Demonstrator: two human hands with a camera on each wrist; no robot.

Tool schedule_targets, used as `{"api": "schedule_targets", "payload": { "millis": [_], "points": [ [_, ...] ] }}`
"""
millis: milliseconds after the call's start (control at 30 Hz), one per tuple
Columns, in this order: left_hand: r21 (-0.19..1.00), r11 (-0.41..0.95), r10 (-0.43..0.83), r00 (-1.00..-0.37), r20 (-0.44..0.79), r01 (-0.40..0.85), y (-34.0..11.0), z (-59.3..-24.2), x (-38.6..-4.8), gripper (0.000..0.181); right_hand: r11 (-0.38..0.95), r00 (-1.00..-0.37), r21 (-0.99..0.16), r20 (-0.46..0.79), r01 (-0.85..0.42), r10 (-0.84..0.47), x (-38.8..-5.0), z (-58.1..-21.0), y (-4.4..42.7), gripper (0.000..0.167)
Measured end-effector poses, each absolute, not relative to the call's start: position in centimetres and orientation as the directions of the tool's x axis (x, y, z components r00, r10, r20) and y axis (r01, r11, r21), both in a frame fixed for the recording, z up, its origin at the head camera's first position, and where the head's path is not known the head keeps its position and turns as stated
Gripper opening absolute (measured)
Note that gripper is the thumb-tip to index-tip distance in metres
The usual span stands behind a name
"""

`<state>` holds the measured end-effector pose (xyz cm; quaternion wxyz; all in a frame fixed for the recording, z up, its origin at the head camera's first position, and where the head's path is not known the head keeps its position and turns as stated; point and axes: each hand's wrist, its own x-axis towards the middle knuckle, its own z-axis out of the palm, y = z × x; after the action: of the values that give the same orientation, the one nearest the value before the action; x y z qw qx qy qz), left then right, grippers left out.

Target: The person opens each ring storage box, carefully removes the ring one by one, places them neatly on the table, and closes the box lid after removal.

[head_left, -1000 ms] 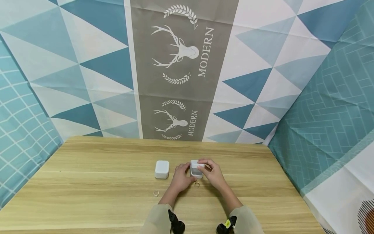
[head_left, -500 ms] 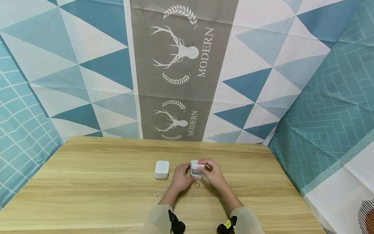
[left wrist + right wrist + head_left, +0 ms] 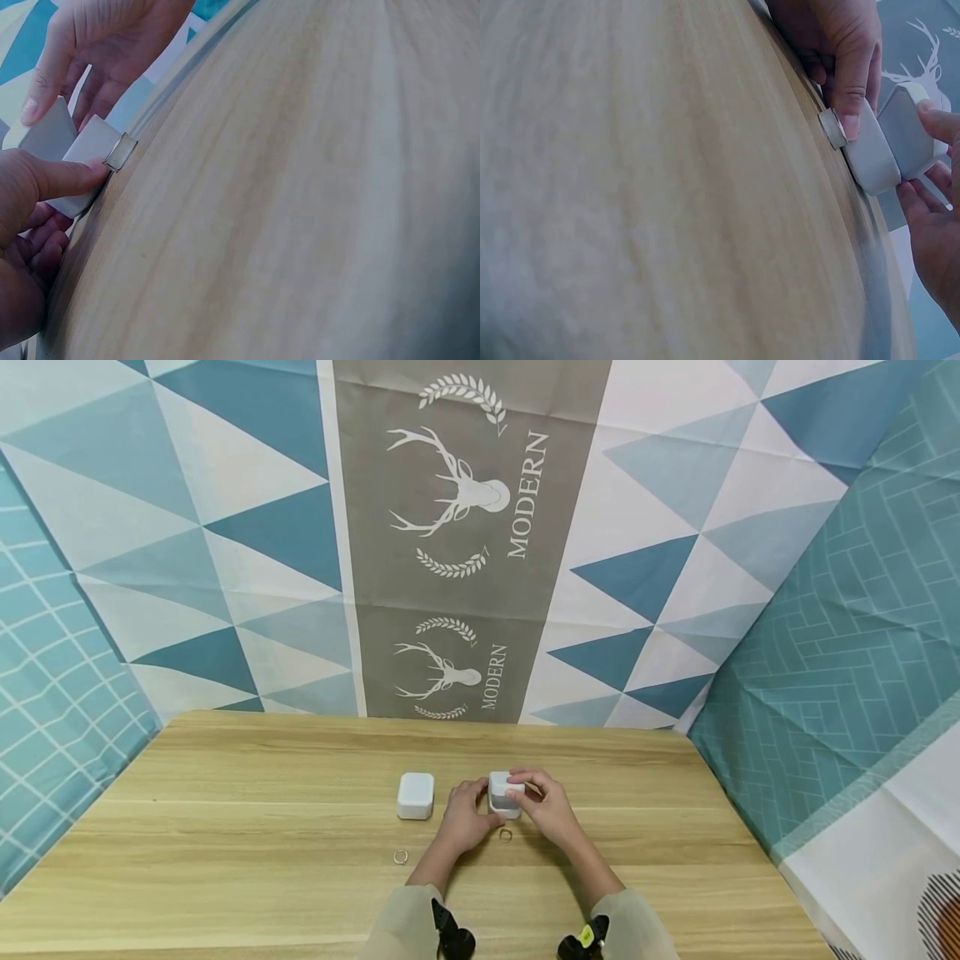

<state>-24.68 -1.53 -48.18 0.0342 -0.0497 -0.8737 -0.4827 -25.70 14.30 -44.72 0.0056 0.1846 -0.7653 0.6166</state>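
Note:
A small white ring box [image 3: 504,793] stands on the table with its hinged lid [image 3: 909,129] partly raised. My left hand [image 3: 463,818] grips the base [image 3: 91,142] between thumb and fingers. On the lid, my right hand [image 3: 549,806] pinches with thumb and fingertips. Close in front of the base lies a gold-toned ring [image 3: 506,835], near the left thumb in both wrist views. The inside of the box is hidden. Farther left sits a second white ring box [image 3: 416,795], closed. A silver-looking ring [image 3: 401,857] lies in front of it.
The wooden table [image 3: 247,860] ends at a patterned cloth backdrop [image 3: 450,543] with deer heads and triangles. Teal cloths [image 3: 847,635] hang at the sides. Each forearm wears a black wrist camera [image 3: 453,937] at the sleeve.

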Motion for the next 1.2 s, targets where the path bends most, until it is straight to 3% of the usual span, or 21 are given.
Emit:
{"api": "schedule_targets", "payload": {
  "millis": [1200],
  "points": [
    [0.843,0.527,0.055,-0.994,0.094,0.109,-1.51,-48.24,-24.80,0.067,0.207,-0.940,-0.942,0.204,-0.264,-0.273,-25.80,-44.73,14.46,0.017]
  ]
}}
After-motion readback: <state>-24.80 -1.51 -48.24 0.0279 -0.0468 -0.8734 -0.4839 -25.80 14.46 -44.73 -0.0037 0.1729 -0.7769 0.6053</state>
